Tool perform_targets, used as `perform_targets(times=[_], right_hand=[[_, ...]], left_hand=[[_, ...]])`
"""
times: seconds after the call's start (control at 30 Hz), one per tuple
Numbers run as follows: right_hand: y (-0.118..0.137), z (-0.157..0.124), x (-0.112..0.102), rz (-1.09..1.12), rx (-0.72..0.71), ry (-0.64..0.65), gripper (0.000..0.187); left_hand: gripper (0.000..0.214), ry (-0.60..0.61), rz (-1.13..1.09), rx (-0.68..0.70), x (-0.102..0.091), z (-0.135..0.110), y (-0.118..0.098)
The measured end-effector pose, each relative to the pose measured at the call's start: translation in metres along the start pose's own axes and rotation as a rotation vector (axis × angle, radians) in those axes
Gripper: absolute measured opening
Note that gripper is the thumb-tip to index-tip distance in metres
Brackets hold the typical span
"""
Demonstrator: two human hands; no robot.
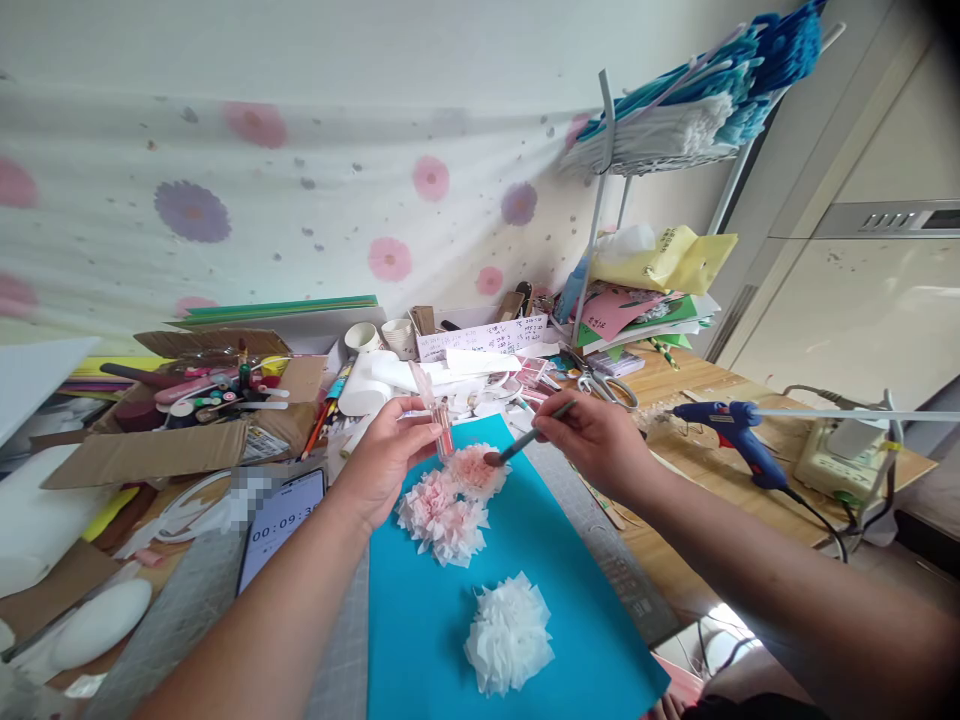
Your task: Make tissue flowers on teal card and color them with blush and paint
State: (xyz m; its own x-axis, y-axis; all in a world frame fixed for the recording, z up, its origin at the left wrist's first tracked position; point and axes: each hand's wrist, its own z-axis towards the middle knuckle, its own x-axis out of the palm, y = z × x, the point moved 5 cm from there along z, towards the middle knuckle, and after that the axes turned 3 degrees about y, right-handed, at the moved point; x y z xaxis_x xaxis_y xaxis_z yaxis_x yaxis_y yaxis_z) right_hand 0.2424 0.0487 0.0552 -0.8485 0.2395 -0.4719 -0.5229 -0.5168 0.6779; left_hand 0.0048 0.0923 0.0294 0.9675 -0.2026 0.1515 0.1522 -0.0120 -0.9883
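Note:
My right hand is pinched round a thin dark-handled brush, whose tip touches a peach-tinted tissue paper flower. Between the fingers of my left hand is a small clear case with something pink-orange in it, just above that flower. Pink-tinted ruffled paper blooms lie against it on the near side. Closer to me, a white tissue paper flower rests alone on the blue sheet. The lower part of the case is close to the petals; whether it touches them I cannot tell.
To the right lies a blue glue gun near a power strip. Scissors are behind my right hand. On the left are a phone showing a timer and a cardboard box of craft supplies. Paper cups stand behind.

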Motion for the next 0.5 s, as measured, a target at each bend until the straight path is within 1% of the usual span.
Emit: perform_targets(times=[0.13,0.2,0.3,0.37,0.43,0.5], right_hand=[[-0.001,0.000,-0.002,-0.008,0.012,-0.058,0.015],[-0.001,0.000,-0.002,-0.016,0.012,-0.065,0.015],[0.003,-0.001,0.000,-0.033,0.004,-0.045,0.012],[0.007,-0.002,-0.001,-0.022,-0.007,-0.040,0.014],[0.012,-0.003,0.001,-0.009,-0.026,0.005,0.014],[0.017,-0.005,0.002,-0.008,-0.042,0.069,0.010]], left_hand=[[0.044,0.010,-0.005,0.008,0.000,0.001,0.001],[0.044,0.013,-0.004,0.008,0.000,0.001,0.002],[0.044,0.010,-0.005,0.006,0.000,0.000,0.002],[0.044,0.005,-0.005,0.010,0.000,0.000,0.001],[0.044,0.002,-0.004,0.014,0.000,-0.001,0.001],[0.043,0.001,-0.001,0.013,0.000,-0.001,0.001]])
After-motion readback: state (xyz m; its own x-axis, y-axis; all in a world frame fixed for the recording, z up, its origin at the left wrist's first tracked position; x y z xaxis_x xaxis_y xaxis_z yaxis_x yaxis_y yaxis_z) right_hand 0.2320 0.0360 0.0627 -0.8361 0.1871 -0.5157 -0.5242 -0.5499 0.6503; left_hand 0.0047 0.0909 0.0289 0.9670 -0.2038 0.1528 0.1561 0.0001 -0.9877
